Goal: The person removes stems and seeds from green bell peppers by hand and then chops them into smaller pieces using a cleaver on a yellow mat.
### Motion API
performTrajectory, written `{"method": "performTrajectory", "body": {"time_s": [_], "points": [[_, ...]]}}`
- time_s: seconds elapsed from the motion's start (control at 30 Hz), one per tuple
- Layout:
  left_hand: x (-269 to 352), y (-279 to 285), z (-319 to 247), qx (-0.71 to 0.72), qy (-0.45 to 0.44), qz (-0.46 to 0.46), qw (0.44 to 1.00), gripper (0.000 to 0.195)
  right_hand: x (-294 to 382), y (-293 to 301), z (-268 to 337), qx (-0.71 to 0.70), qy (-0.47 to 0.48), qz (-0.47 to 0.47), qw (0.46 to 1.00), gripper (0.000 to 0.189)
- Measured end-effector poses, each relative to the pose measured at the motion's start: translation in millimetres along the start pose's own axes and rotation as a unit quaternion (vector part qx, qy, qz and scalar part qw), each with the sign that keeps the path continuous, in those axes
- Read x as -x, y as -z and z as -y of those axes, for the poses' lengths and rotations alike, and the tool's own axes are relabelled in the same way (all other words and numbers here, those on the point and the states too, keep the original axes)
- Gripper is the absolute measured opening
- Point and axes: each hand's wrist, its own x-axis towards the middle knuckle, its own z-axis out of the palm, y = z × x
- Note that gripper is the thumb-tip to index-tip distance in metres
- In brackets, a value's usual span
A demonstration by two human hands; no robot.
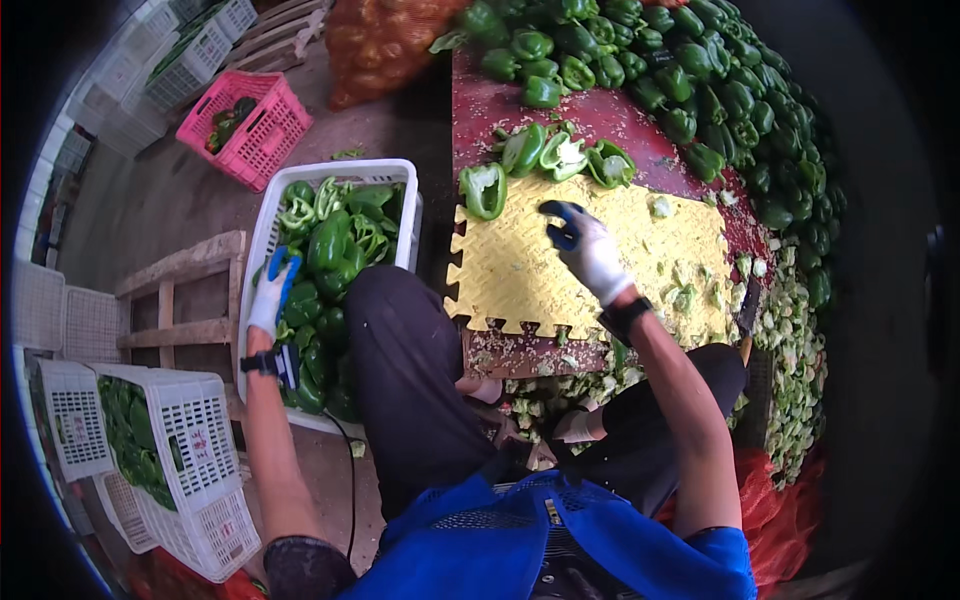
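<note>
My left hand (pixel 274 287), in a white glove with blue fingers, rests among green bell peppers (pixel 330 244) at the left side of a white plastic crate (pixel 412 180). Whether it grips one is hidden. My right hand (pixel 581 244), gloved alike, hovers over a yellow foam mat (pixel 517 262) with its fingers apart and curled, holding nothing. Just beyond it, cut pepper halves (pixel 564 156) lie along the mat's far edge, some with the pale core showing. One more half (pixel 484 191) lies at the mat's far left corner. Several cut-out cores (pixel 682 294) and seeds are scattered on the mat's right part.
Whole green peppers (pixel 720 97) are heaped at the back and right of the red board (pixel 495 112). A knife (pixel 748 311) lies at the mat's right, near piled cores (pixel 787 360). A pink crate (pixel 262 142), wooden pallet (pixel 180 330) and stacked white crates (pixel 199 442) stand left.
</note>
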Motion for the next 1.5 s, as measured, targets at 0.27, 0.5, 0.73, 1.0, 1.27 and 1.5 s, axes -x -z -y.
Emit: {"method": "performTrajectory", "body": {"time_s": [0.27, 0.5, 0.73, 1.0, 1.27, 1.5], "points": [[84, -61, -163, 0.177, -0.123, 0.065, 0.974, 0.048, -70, -79, -17, 0.339, 0.060, 0.163, 0.925, 0.050], [96, -162, -149, 0.484, 0.016, 0.257, 0.836, 0.055, 15, 21, 74, 0.098, 0.280, 0.062, 0.953, 0.045], [134, -268, -203, 0.590, 0.092, 0.402, 0.694, 0.042, 67, 90, 119, 0.234, 0.182, 0.003, 0.955, 0.049], [202, -332, -204, 0.440, -0.151, 0.301, 0.832, 0.046, 118, 77, 75, -0.096, 0.016, -0.040, 0.994, 0.043], [199, -327, -223, 0.359, -0.081, 0.477, 0.798, 0.055, 141, 110, 58, 0.003, 0.107, 0.051, 0.993, 0.046], [178, -366, -179, 0.331, -0.035, 0.399, 0.854, 0.038, 156, 61, 22, 0.129, 0.133, -0.063, 0.981, 0.040]]}}
